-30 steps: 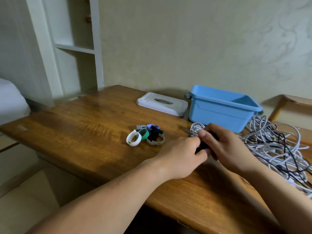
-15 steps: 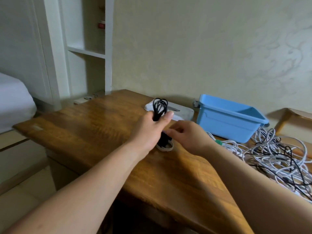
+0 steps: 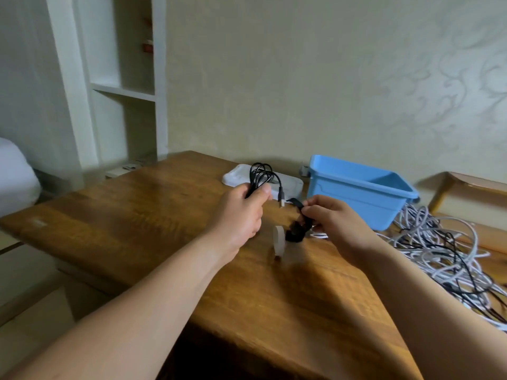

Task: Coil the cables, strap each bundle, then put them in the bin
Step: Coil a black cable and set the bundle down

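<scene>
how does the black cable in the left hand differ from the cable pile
The black cable is coiled; the pile is a loose tangle. The left hand grips the cable; the pile lies on the table. The cable is black, the pile mostly white. Neither is in the bin.

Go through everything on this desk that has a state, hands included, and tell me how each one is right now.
left hand: grips the black cable
black cable: coiled, not yet strapped, plug end hanging free
right hand: pinches the black strap
black strap: not around the cable
blue bin: open, lid off
white lid: lying flat on the table beside the bin
cable pile: loose and tangled
</scene>
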